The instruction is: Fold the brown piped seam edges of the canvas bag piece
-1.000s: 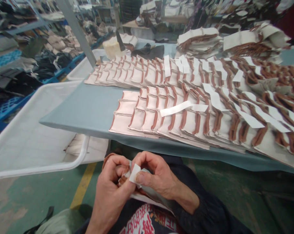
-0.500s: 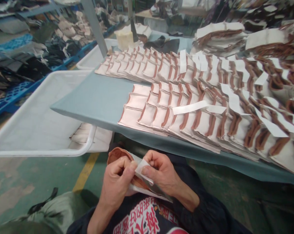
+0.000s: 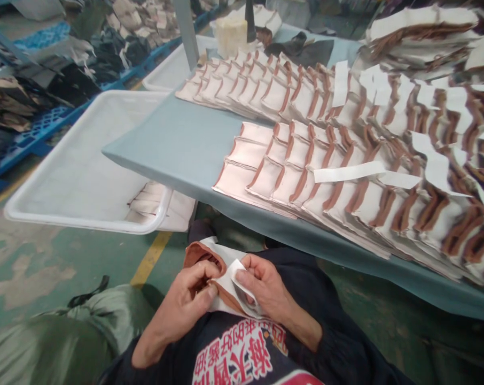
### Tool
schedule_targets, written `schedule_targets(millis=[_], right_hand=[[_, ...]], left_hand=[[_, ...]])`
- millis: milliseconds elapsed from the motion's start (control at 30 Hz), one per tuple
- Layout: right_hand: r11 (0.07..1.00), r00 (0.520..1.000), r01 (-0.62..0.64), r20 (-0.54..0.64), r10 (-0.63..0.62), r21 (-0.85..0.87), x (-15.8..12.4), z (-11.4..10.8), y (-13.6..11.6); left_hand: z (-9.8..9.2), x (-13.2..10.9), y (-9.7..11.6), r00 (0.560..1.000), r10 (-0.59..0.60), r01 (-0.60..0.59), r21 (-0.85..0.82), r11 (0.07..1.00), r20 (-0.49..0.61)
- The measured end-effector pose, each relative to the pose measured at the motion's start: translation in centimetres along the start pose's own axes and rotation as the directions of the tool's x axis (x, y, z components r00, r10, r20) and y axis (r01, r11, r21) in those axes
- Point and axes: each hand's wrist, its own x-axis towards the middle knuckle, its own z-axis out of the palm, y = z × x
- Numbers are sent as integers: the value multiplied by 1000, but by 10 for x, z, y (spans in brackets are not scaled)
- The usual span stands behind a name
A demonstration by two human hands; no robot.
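Observation:
Over my lap, my left hand (image 3: pixel 189 299) pinches the edge of a sewn piece (image 3: pixel 201 253), white outside with a brown lining. My right hand (image 3: pixel 272 289) is closed, thumb against fingers, on a white strip (image 3: pixel 237 271) that curls over the white side of the piece. The piece lies partly open, its brown lining turned toward me. My fingers hide part of its edge. Beyond my hands, stacked rows of similar white and brown pieces (image 3: pixel 262 184) lie on a blue-grey table (image 3: pixel 157 141).
A white plastic tub (image 3: pixel 82 155) stands left of the table, with some pale pieces inside. Loose white strips (image 3: pixel 348 171) lie across the stacks. A green sack (image 3: pixel 90 326) rests on the floor at lower left. Blue pallets (image 3: pixel 49 115) carry materials behind.
The view has shifted, so the table sits farther right and higher. My hands have moved apart slightly; the strip, earlier between both hands, is now in my right hand alone.

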Motion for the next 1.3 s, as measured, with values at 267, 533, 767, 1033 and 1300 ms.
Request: schedule_targets(millis=[267, 533, 767, 1033, 1300], right_hand=[[998, 995, 56, -76, -57, -16, -3, -10, -9], [983, 979, 81, -173, -109, -164, -23, -21, -41], [862, 963, 199, -72, -261, -467, -52, -2, -88], [642, 870, 298, -75, -487, -706, -55, 13, -94], [733, 942, 102, -171, -289, -673, -50, 4, -83]], left_hand=[[-1, 8, 7, 951, 275, -309, 427, 850, 140], [6, 16, 25, 937, 348, -307, 498, 811, 10], [11, 28, 53, 985, 167, -156, 189, 969, -46], [33, 33, 44, 993, 116, -117, -190, 975, -20], [38, 33, 31, 1000, -8, 6, -345, 939, -5]])
